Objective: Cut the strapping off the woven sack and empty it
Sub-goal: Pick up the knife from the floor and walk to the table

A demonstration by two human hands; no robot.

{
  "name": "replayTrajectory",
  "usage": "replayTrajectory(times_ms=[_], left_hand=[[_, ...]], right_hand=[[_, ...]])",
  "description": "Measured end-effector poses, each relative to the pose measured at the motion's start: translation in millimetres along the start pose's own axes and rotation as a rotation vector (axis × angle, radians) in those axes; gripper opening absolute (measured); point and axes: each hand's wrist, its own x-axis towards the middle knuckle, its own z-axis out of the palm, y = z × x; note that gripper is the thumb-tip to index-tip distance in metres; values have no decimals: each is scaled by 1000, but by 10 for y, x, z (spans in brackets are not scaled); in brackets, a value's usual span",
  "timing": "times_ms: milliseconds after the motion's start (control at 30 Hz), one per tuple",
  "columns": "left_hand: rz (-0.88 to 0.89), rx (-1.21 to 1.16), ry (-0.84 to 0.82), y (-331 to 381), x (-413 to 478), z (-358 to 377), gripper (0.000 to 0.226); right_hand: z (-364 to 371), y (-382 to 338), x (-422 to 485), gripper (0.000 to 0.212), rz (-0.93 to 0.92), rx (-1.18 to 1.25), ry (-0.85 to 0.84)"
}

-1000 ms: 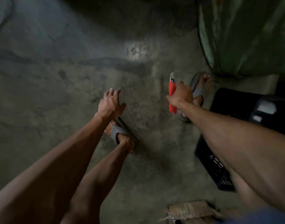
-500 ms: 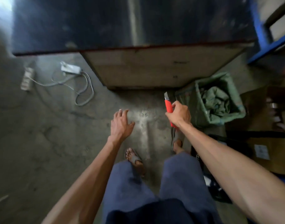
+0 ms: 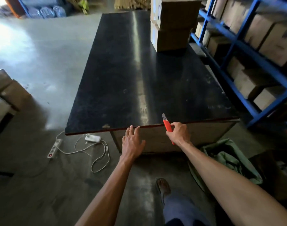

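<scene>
Your right hand [image 3: 178, 133] grips the red knife [image 3: 168, 127], blade toward 11 o'clock; your left hand [image 3: 133, 142] hovers open and empty at the counter [image 3: 139, 70] edge.

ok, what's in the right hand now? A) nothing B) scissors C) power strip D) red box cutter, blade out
D: the right hand is closed around a red box cutter with its blade extended, held at the near edge of the black table.
</scene>
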Motion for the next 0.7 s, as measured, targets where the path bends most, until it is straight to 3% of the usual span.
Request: replayTrajectory(times_ms=[267, 700], left_hand=[[1, 29, 3, -20, 1112, 9, 74], [-129, 66, -182, -5, 2646, 631, 85]], right_hand=[[18, -248, 1188, 29, -30, -81, 13], [522, 13, 2875, 31, 52, -219, -192]])
